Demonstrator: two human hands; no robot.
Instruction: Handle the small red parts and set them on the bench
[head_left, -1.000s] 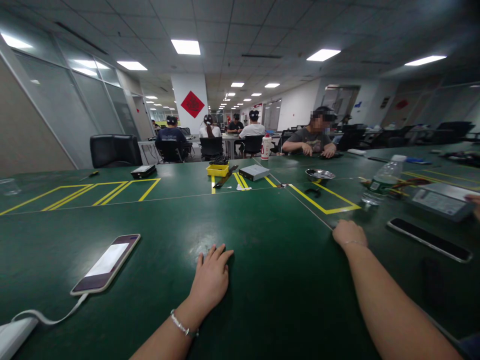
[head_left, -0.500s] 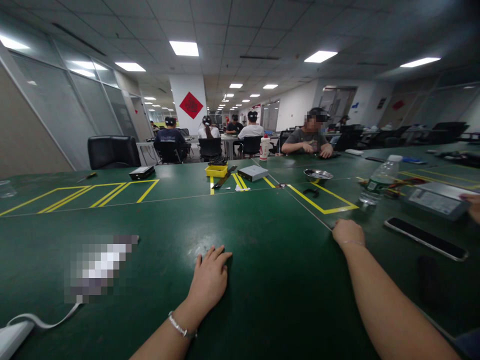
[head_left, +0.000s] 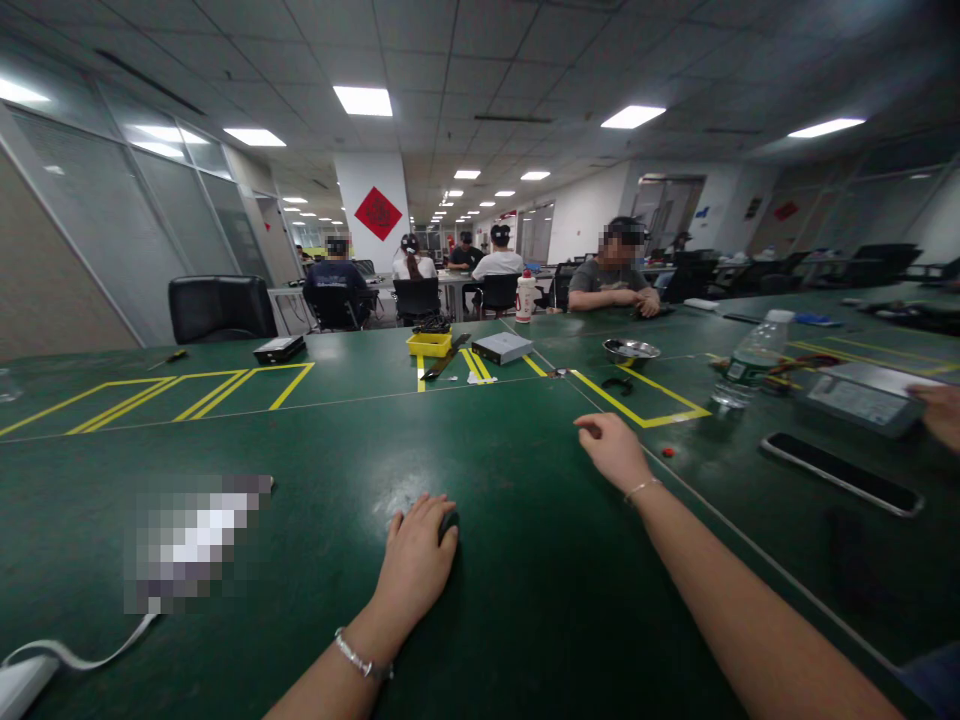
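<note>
An open office under a tiled ceiling [head_left: 480, 50] with bright light panels [head_left: 363, 100]. Glass partitions [head_left: 172, 215] line one side; a white pillar [head_left: 373, 210] bears a red diamond sign. Black chairs [head_left: 221, 308] ring green tables [head_left: 525, 620].

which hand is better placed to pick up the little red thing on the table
Right. The right hand hovers just left of the small red piece, fingers loosely curled. The left hand lies flat on the green table, farther away.

Left hand [head_left: 416, 560] palm down, flat on the table [head_left: 525, 600], fingers together and slightly curled at the tips; bracelet at the wrist. Right hand [head_left: 615, 452] farther out over the table, forearm extended, fingers loosely curled, nothing held; thin bracelet at the wrist.
</note>
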